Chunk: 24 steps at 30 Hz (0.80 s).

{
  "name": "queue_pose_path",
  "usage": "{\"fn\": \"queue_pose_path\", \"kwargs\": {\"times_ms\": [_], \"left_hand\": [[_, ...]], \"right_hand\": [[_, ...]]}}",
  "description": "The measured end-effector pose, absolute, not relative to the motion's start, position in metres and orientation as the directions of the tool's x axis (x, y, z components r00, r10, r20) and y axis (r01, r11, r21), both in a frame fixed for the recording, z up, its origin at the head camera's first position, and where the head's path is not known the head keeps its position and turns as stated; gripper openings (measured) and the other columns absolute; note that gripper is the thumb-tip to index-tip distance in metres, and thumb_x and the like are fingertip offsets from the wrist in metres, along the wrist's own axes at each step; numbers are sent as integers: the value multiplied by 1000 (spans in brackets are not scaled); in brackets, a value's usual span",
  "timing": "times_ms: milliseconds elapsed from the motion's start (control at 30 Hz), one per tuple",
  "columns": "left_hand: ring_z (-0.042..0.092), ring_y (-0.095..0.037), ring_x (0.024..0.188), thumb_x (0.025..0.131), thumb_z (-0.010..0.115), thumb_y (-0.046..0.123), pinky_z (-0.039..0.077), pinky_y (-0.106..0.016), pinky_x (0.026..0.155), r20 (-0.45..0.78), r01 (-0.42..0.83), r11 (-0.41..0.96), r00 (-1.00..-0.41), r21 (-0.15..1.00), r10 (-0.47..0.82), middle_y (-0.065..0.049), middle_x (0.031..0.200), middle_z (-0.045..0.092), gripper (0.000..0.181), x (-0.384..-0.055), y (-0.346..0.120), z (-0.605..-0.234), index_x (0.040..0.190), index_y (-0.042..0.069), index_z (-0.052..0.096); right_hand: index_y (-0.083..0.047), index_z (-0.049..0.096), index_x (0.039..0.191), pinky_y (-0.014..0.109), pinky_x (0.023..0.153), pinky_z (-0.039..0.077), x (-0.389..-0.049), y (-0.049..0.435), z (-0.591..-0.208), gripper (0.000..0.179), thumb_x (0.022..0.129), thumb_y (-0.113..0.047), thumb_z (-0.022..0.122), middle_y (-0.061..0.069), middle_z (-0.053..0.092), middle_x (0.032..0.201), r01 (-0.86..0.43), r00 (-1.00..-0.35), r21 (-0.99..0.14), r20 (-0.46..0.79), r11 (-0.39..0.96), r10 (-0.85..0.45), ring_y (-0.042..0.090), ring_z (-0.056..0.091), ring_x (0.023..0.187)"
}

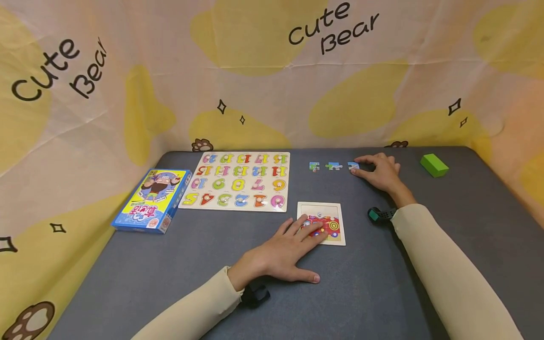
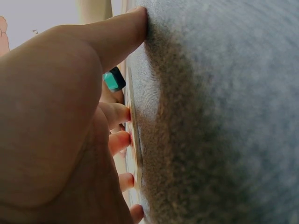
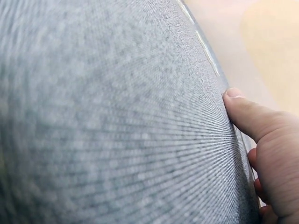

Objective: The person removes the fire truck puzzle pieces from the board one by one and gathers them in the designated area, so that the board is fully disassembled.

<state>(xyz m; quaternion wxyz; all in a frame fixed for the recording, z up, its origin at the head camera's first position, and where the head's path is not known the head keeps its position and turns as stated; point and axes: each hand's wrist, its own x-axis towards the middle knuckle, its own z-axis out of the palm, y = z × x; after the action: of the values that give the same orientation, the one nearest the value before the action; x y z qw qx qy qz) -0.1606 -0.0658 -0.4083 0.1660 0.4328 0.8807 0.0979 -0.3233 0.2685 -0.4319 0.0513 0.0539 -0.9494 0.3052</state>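
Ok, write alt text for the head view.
A person's left hand rests spread on a small puzzle tray on a dark table, while the right hand pinches a puzzle piece in line with two other pieces. A number board and a blue box lie to the left; a green block sits at the right.

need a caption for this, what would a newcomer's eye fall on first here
Probably the white board of colourful numbers, toward the back and left of centre, with a blue-and-yellow box to its left. The bright green block stands out too, at the far right. Nearer the middle, the left hand spreads over a small framed puzzle.
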Motion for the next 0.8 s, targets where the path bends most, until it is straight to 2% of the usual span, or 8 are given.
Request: {"fn": "queue_pose_path", "kwargs": {"times_ms": [200, 800], "left_hand": [[-5, -31, 161, 91, 61, 67, 3, -61, 127, -201, 733, 607, -574, 306, 794, 3, 173, 11, 94, -160, -67, -409, 165, 30, 17], [-7, -30, 161, 91, 63, 65, 2, -60, 127, -208, 727, 602, -566, 332, 798, 6, 174, 6, 94, -162, -68, -408, 164, 31, 16]], "right_hand": [[-9, 63, 137, 61, 93, 17, -323, 267, -432, 52, 95, -39, 71, 26, 49, 131, -138, -988, -579, 135, 804, -73, 45, 32, 117], [-10, 58, 143, 60, 94, 15, -314, 266, -427, 58, 96, -41, 70, 24, 52, 135, -162, -985, -621, 154, 767, -83, 43, 31, 121]]}}
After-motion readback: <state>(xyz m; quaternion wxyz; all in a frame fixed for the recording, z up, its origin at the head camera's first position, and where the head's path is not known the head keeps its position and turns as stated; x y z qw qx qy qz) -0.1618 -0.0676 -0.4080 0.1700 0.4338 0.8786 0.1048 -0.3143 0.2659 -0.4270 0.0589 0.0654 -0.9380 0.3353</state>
